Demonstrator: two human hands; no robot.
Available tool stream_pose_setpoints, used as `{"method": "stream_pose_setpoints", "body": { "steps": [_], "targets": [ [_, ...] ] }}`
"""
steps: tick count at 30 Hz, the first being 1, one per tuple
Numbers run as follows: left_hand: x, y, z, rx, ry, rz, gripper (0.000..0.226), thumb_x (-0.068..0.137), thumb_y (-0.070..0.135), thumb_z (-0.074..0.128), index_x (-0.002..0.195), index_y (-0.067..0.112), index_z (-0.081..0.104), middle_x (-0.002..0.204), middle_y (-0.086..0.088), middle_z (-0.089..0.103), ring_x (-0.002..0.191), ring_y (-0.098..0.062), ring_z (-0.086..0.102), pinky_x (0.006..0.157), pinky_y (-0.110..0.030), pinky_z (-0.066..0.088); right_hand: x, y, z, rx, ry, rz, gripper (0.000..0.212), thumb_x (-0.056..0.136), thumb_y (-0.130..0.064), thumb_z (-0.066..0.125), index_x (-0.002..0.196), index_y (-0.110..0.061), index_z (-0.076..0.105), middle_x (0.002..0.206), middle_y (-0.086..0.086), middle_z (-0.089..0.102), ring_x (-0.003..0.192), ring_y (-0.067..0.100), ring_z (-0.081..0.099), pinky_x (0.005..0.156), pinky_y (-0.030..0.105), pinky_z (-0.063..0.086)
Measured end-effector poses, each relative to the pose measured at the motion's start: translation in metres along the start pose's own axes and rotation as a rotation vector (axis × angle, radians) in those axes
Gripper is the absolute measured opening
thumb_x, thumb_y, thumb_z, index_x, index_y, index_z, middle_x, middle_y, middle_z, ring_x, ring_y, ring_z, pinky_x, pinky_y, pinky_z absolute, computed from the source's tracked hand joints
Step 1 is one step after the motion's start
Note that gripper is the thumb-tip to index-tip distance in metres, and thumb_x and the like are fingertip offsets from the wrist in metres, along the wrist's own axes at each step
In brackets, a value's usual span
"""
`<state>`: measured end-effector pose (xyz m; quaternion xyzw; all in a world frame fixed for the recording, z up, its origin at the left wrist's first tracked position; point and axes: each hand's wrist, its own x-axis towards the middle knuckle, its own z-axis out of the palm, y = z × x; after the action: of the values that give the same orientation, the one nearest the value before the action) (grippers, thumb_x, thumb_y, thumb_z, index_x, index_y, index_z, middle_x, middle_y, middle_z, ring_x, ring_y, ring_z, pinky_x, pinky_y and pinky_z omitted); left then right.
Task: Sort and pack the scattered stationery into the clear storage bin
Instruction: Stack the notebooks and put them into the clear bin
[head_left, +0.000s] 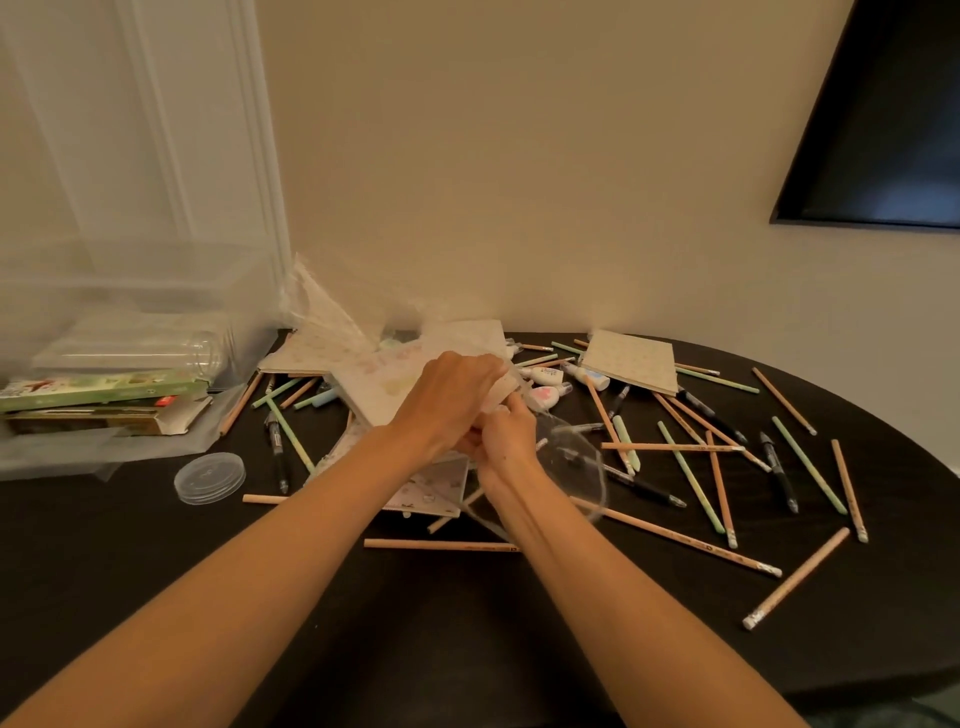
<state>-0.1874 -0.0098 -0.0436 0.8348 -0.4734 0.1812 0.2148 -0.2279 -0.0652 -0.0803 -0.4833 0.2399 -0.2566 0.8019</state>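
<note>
- My left hand (452, 400) is clamped over a pale patterned notebook pack (379, 384) in the middle of the table (467, 649), with the fingers curled round its right corner.
- My right hand (506, 439) is tucked right under the left one, fingers bunched up tight. Honestly I can't tell if they're pinching the wrapper or nothing at all.
- A clear round container (576, 467) lies tipped over right against my right wrist.
- The clear storage bin (130, 291) sits at the far left corner of the table. It already has a green box (104, 388) and a clear tube (156, 353) in it.
- A little stack of clear lids (210, 478) sits on the table just in front of the bin.
- The right half is a mess: pencils (691, 540) and pens (779, 475) crisscrossed everywhere.
- Another notebook (631, 358) lies near the far edge, and some small white bottles (545, 375) are between it and my hands.
</note>
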Motion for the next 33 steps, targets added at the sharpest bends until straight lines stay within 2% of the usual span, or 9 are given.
{"method": "stream_pose_setpoints", "body": {
  "steps": [5, 12, 15, 17, 20, 24, 27, 31, 33],
  "targets": [
    [0.002, -0.003, 0.000, -0.270, 0.016, -0.004, 0.027, 0.097, 0.010, 0.046, 0.113, 0.006, 0.067, 0.104, -0.012, 0.070, 0.092, -0.028, 0.063, 0.080, -0.027, 0.042, -0.007, 0.009, 0.000, 0.082, -0.015, -0.028, 0.033, 0.094, 0.004, 0.041, 0.090, -0.025, 0.056, 0.093, 0.014, 0.062, 0.084, 0.027, 0.063, 0.064, 0.037, 0.055],
    [-0.006, -0.028, 0.004, -0.368, -0.048, 0.055, 0.022, 0.092, 0.009, 0.055, 0.087, -0.004, 0.072, 0.073, -0.017, 0.069, 0.061, -0.019, 0.055, 0.062, -0.026, 0.039, -0.013, 0.017, 0.005, 0.103, -0.022, 0.186, 0.022, 0.095, 0.003, 0.042, 0.085, -0.013, 0.054, 0.087, 0.009, 0.058, 0.084, 0.023, 0.062, 0.084, 0.040, 0.054],
    [-0.013, -0.034, 0.007, -0.413, -0.054, 0.022, 0.025, 0.091, 0.009, 0.057, 0.079, -0.008, 0.070, 0.067, -0.018, 0.066, 0.053, -0.002, 0.048, 0.055, -0.012, 0.033, -0.014, 0.014, 0.002, -0.010, -0.057, 0.242, 0.013, 0.096, -0.002, 0.044, 0.104, -0.004, 0.055, 0.087, 0.013, 0.062, 0.062, 0.017, 0.065, 0.060, 0.028, 0.058],
    [-0.017, -0.035, 0.008, -0.425, -0.059, 0.006, 0.022, 0.090, 0.008, 0.058, 0.080, -0.006, 0.072, 0.067, -0.015, 0.067, 0.055, 0.005, 0.050, 0.055, -0.008, 0.032, -0.016, 0.012, 0.002, -0.167, -0.044, 0.257, 0.014, 0.097, -0.012, 0.047, 0.097, -0.001, 0.057, 0.072, 0.013, 0.062, 0.042, 0.012, 0.062, 0.042, 0.020, 0.051],
    [-0.021, -0.032, 0.010, -0.461, -0.078, -0.058, 0.020, 0.090, 0.011, 0.059, 0.086, -0.002, 0.074, 0.077, -0.011, 0.071, 0.062, 0.000, 0.053, 0.060, -0.009, 0.034, -0.018, 0.015, -0.005, -0.415, -0.026, 0.243, 0.029, 0.096, -0.025, 0.050, 0.079, -0.003, 0.057, 0.058, 0.009, 0.059, 0.034, 0.010, 0.056, 0.035, 0.018, 0.045],
    [-0.033, -0.030, 0.009, -0.532, -0.178, -0.161, 0.019, 0.085, 0.004, 0.059, 0.098, 0.006, 0.074, 0.096, 0.002, 0.069, 0.094, -0.007, 0.059, 0.086, -0.018, 0.044, -0.026, 0.006, -0.021, -0.422, -0.158, 0.323, 0.024, 0.098, -0.023, 0.048, 0.099, -0.003, 0.062, 0.072, 0.011, 0.067, 0.058, 0.015, 0.066, 0.054, 0.022, 0.056],
    [-0.045, -0.039, 0.006, -0.610, -0.161, -0.186, 0.022, 0.087, 0.003, 0.054, 0.095, 0.004, 0.074, 0.094, 0.001, 0.069, 0.095, -0.009, 0.061, 0.088, -0.022, 0.045, -0.037, -0.016, -0.037, -0.557, -0.305, 0.372, 0.020, 0.095, -0.009, 0.049, 0.112, -0.003, 0.058, 0.086, 0.012, 0.070, 0.073, 0.018, 0.068, 0.069, 0.025, 0.057],
    [-0.060, -0.053, 0.000, -0.491, -0.195, -0.166, 0.024, 0.095, 0.009, 0.046, 0.095, 0.008, 0.070, 0.084, 0.004, 0.063, 0.088, -0.012, 0.057, 0.081, -0.021, 0.041, -0.035, -0.052, -0.061, -0.728, -0.205, -0.078, 0.021, 0.095, -0.007, 0.047, 0.108, -0.007, 0.063, 0.071, 0.009, 0.068, 0.054, 0.012, 0.064, 0.052, 0.020, 0.055],
    [-0.065, -0.058, -0.001, -0.366, -0.265, -0.096, 0.024, 0.096, 0.006, 0.044, 0.100, 0.010, 0.067, 0.090, 0.006, 0.059, 0.091, -0.011, 0.053, 0.078, -0.021, 0.038, -0.020, -0.061, -0.075, -0.941, -0.104, -0.472, 0.027, 0.094, -0.004, 0.046, 0.113, -0.012, 0.064, 0.083, 0.006, 0.068, 0.073, 0.013, 0.066, 0.069, 0.027, 0.057]
  ]
}}
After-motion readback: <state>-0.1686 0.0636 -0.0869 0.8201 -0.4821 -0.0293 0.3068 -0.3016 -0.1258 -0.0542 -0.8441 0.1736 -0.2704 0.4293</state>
